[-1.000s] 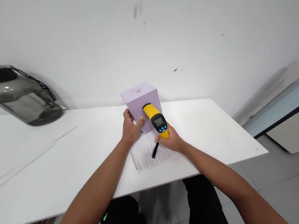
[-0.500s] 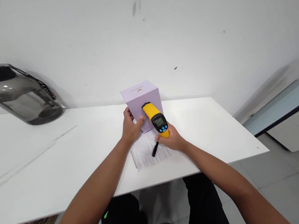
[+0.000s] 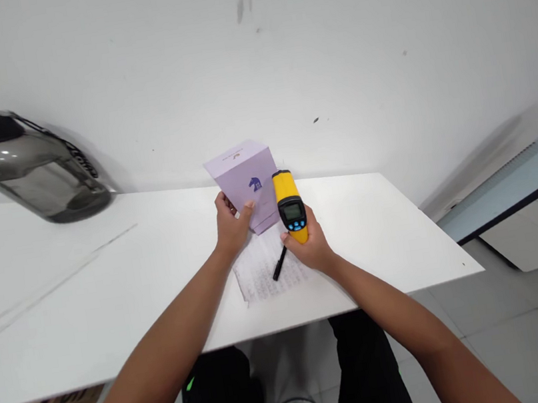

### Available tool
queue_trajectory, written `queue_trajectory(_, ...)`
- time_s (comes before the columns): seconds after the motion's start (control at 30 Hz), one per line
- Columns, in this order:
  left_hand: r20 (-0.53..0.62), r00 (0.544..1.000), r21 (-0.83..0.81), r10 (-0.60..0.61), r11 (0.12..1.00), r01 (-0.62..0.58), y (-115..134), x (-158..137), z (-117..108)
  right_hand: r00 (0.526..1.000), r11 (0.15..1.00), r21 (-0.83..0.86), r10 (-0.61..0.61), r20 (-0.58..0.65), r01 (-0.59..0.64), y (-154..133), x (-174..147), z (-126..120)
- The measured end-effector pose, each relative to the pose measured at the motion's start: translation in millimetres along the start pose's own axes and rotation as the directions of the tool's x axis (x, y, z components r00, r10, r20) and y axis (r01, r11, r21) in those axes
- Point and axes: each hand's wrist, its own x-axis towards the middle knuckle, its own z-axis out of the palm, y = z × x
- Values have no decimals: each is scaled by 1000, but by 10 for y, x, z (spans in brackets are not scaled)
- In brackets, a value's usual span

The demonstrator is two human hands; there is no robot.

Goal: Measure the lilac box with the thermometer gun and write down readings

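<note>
My left hand (image 3: 233,226) grips the lower left side of a lilac box (image 3: 241,185), its thumb on the front face. The box is tilted and bears a dark purple horse-head print. In my right hand (image 3: 312,245) is a yellow and black infrared thermometer (image 3: 288,192), held by its handle with the small screen and blue buttons facing me. The thermometer's front end is beside the box's right edge. Below both hands lies a sheet of paper (image 3: 265,279) with faint writing, and a black pen (image 3: 280,264) rests on it.
A large grey water bottle (image 3: 42,171) with a black lid stands at the left on the white table (image 3: 162,298), close to the wall (image 3: 327,51). At the right, beyond the table's edge, is a pale blue panel (image 3: 537,168) with a dark edge.
The thermometer has moved right and turned more upright, away from the box's front face, which uncovers the horse-head print. The box has shifted slightly left and tilted in my left hand.
</note>
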Motion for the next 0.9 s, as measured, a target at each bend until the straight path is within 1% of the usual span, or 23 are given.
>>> queue_trajectory(0.2, -23, 1000, 16, 10, 1000, -10, 14, 7, -5, 998, 999, 24, 32, -61, -30, 7, 35, -5)
queue_trajectory(0.33, -41, 997, 5, 59, 998, -59, 28, 10, 8, 996, 999, 33, 45, -81, -42, -10, 47, -5)
queue_trajectory(0.43, -68, 994, 12, 85, 996, -84, 32, 13, 12, 994, 997, 24, 70, -84, -69, -15, 49, -5)
queue_trajectory(0.53, -89, 993, 30, 84, 996, -81, 37, 12, 10, 994, 998, 18, 61, -87, -59, -10, 49, -7)
queue_trajectory(0.73, -70, 995, 42, 67, 997, -64, 39, -2, -10, 993, 996, 2, 93, -68, -93, 1, 54, -18)
queue_trajectory(0.9, -77, 995, 70, 63, 996, -57, 27, -7, -19, 994, 994, -3, 106, -37, -106, -24, 59, -30)
